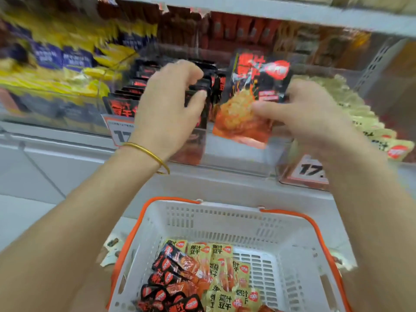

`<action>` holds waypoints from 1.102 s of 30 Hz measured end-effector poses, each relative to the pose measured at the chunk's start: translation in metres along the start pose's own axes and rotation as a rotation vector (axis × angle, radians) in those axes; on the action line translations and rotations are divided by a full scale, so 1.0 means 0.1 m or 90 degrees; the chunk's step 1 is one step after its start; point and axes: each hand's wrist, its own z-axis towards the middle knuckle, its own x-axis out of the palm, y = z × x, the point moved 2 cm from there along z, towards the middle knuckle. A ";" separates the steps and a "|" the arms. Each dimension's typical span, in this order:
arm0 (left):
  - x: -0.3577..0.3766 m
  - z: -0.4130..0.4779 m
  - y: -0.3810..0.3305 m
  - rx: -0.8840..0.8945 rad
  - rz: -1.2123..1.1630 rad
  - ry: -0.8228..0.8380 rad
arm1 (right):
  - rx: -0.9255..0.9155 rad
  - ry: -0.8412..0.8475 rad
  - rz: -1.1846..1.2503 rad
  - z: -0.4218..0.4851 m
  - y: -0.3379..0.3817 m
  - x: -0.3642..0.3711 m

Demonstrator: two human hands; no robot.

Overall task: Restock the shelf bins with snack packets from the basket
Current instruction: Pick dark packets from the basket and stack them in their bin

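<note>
My right hand (pixel 308 111) pinches a black-and-red snack packet (pixel 249 95) upright, in front of the clear shelf bin (pixel 236 154). My left hand (pixel 166 104), with a gold bangle on the wrist, curls its fingers round the row of black packets (pixel 202 86) standing in that bin. Below, the white basket with orange handles (pixel 216 217) holds black-and-red packets (pixel 171 280) on its left side and pale yellow packets (pixel 227 273) beside them.
Left of the black packets lie yellow and blue packets (pixel 67 61). A bin of pale yellow packets (pixel 369 129) is on the right. Price tags (pixel 313 170) hang on the bin fronts. A shelf board (pixel 270 12) runs overhead.
</note>
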 end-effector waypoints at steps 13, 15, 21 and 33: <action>0.41 -0.11 0.37 0.107 0.309 0.054 | 0.207 -0.121 -0.447 1.60 -0.95 0.46; 0.42 -0.11 0.37 0.109 0.308 0.037 | 0.193 -0.144 -0.457 1.67 -1.02 0.49; 0.43 -0.12 0.39 0.111 0.315 0.031 | 0.229 -0.114 -0.395 1.72 -1.09 0.64; 0.21 -0.28 0.12 0.203 0.262 -0.109 | 0.000 -0.141 -0.247 0.64 0.08 0.35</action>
